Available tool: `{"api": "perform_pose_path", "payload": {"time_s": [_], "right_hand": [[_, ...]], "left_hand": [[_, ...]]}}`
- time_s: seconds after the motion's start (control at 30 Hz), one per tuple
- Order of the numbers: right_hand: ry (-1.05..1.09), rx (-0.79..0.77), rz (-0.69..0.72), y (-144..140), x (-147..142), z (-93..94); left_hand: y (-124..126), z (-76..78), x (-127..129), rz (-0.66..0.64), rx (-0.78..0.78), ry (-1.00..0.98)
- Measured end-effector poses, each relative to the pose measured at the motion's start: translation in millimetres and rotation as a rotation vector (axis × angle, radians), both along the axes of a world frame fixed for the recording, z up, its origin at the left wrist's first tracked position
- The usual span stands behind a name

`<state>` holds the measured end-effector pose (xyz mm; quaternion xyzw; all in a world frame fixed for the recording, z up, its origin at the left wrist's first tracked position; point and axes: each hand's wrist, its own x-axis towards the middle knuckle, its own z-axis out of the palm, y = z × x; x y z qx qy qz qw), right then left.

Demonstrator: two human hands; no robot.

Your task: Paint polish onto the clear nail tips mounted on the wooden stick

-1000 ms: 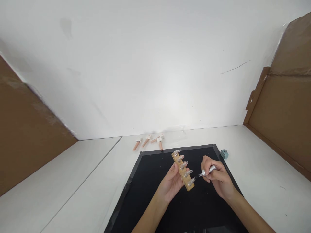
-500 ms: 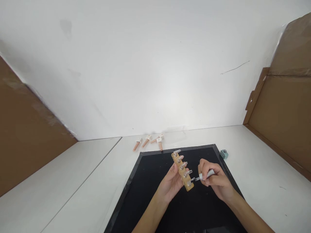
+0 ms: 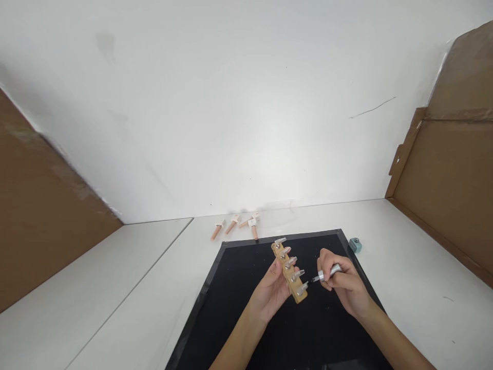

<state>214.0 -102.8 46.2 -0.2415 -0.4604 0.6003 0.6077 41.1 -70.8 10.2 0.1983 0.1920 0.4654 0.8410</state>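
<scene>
My left hand is closed around a tan nail tip stand, tilted above the black mat. A row of clear nail tips sits along the stand on small silver mounts. My right hand pinches a nail polish brush by its silver handle. The brush's dark bristle end points left, very close to the outer end of the nearest tip; whether they touch I cannot tell.
Under my hands lies a black mat with a grey taped border. A small teal bottle stands beside its right edge. Several peach sticks with white heads lie behind it. Cardboard panels flank the white wall.
The brush has moved slightly right, from over the nearest nail tip to its outer end, along with my right hand. My left hand and the stand have hardly moved.
</scene>
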Motion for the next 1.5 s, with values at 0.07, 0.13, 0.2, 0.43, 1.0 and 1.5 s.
{"api": "perform_pose_path", "payload": {"time_s": [0.07,0.13,0.2,0.43,1.0,1.5], "right_hand": [[0.016,-0.001,-0.013,0.3,0.1,0.0],[0.034,-0.007,-0.018,0.8,0.2,0.1],[0.052,-0.015,-0.016,1.3,0.3,0.3],[0.067,-0.053,0.048,0.8,0.1,1.4],[-0.034,-0.083,0.064,-0.4,-0.5,5.4],[-0.027,-0.122,-0.036,0.8,-0.5,6.6]], "left_hand": [[-0.6,1.3,-0.1,0.005,-0.011,0.009],[-1.0,2.4,0.0,0.014,-0.02,0.016],[-1.3,3.2,0.2,0.017,-0.023,0.019],[-1.1,4.3,1.6,0.002,-0.009,-0.004],[-1.4,6.1,3.6,-0.003,0.003,-0.017],[-4.1,10.8,3.3,0.006,-0.018,-0.016]]}}
